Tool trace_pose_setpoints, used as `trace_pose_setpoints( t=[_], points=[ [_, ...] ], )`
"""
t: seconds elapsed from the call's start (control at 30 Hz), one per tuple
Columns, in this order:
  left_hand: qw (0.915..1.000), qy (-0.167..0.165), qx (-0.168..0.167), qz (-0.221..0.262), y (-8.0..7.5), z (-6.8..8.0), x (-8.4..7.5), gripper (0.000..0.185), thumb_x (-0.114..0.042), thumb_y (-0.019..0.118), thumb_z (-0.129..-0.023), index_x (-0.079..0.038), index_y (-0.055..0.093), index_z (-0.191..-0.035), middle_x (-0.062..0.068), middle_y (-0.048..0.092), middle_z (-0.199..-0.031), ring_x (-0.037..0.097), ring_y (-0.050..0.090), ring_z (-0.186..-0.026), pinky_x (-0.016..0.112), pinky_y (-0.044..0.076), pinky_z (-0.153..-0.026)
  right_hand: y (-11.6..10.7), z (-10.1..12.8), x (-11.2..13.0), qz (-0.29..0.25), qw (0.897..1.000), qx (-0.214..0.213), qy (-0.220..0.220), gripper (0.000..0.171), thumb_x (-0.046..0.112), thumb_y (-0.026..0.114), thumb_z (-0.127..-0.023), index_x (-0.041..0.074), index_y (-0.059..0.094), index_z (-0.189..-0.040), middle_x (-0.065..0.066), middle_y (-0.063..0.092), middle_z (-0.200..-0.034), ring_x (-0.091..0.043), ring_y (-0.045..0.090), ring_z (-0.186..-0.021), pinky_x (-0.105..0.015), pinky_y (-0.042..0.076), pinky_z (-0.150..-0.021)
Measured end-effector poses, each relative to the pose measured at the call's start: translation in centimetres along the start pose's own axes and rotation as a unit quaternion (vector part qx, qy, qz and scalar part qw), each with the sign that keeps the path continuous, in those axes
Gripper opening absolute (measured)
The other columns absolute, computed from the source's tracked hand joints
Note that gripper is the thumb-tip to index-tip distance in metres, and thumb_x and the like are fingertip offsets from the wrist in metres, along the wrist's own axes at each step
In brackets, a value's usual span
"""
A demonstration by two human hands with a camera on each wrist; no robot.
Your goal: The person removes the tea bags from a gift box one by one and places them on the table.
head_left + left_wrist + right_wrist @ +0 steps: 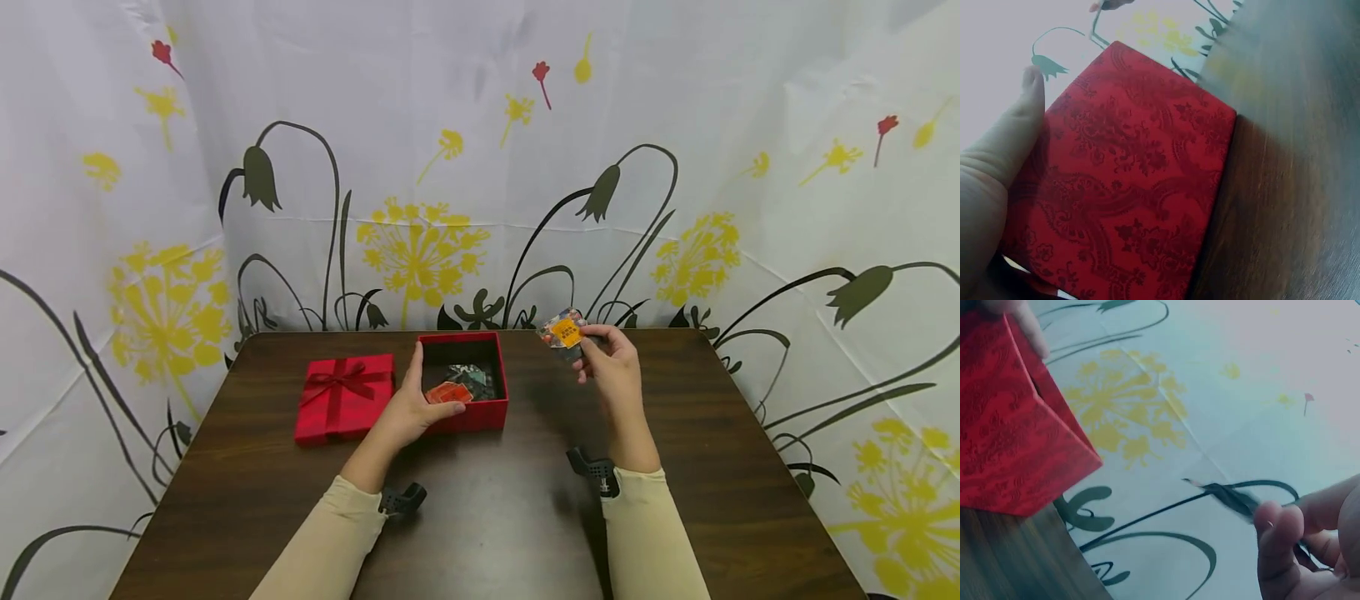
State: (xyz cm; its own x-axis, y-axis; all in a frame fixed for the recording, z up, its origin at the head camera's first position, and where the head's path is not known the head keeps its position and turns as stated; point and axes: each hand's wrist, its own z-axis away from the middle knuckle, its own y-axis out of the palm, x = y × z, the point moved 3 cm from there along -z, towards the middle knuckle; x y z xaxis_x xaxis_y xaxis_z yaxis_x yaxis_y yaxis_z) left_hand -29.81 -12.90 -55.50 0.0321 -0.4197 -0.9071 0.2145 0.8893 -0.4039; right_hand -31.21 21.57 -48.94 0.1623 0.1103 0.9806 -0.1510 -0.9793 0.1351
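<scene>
A person sits at a dark wooden table, seen from above through the head camera, with both cream sleeves reaching in from the bottom of the frame.

Near the centre of the frame, the left hand rests against an open red box. Its fingers lie along the box's left wall and its thumb reaches over the near rim, so the hand lightly clasps the box's near left corner. Inside the box lie small packets: an orange one by the thumb and darker ones behind it. In the left wrist view, the box's patterned red side fills most of the frame, with the thumb pressed along its left edge.

To the right of centre, the right hand is raised above the table, well apart from the box. Its fingertips and thumb pinch a small packet with an orange label, held up and tilted toward the camera. In the right wrist view, the curled fingers appear at the lower right, gripping the thin dark edge of the packet, and the red box's corner shows at the upper left.

Left of the box, just beside it, a red lid tied with a red ribbon bow lies flat on the table.

Behind the table hangs a white curtain printed with yellow dandelions, red buds and dark drooping flowers.
</scene>
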Motion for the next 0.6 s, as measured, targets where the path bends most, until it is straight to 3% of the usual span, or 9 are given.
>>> trace_pose_setpoints(
  t=[0.23,0.37,0.6],
  points=[
    [0.9998,-0.003,-0.002,0.021,0.1,0.2,-0.2,0.135,-0.042,0.092,-0.088,-0.042,-0.013,-0.174,0.011,0.003,-0.185,0.047,0.018,-0.167,0.071,0.027,-0.13,-0.8,-0.6,-0.7,0.027,0.999,-0.016,0.005,0.025,0.002,0.064,-0.108,-0.008,0.064,-0.131,-0.015,0.07,-0.098,-0.014,0.073,-0.064,-0.03,0.065,-0.063],
    [0.9998,-0.001,-0.003,0.021,0.0,0.1,-0.2,0.135,-0.045,0.092,-0.087,-0.045,-0.012,-0.173,0.011,0.005,-0.185,0.047,0.02,-0.166,0.071,0.029,-0.129,-1.1,-1.0,-1.9,0.051,0.998,-0.023,0.016,0.025,0.001,0.063,-0.108,-0.008,0.066,-0.131,-0.026,0.069,-0.104,-0.012,0.074,-0.066,-0.029,0.066,-0.066],
    [0.9998,0.005,-0.01,0.019,0.0,0.1,-0.2,0.133,-0.043,0.092,-0.088,-0.045,-0.011,-0.174,0.01,0.005,-0.185,0.046,0.019,-0.166,0.071,0.031,-0.128,-1.4,-1.6,-4.0,0.08,0.995,-0.02,0.053,0.028,-0.002,0.064,-0.106,-0.011,0.066,-0.132,-0.023,0.069,-0.111,-0.011,0.075,-0.068,-0.028,0.066,-0.069]
  ],
)
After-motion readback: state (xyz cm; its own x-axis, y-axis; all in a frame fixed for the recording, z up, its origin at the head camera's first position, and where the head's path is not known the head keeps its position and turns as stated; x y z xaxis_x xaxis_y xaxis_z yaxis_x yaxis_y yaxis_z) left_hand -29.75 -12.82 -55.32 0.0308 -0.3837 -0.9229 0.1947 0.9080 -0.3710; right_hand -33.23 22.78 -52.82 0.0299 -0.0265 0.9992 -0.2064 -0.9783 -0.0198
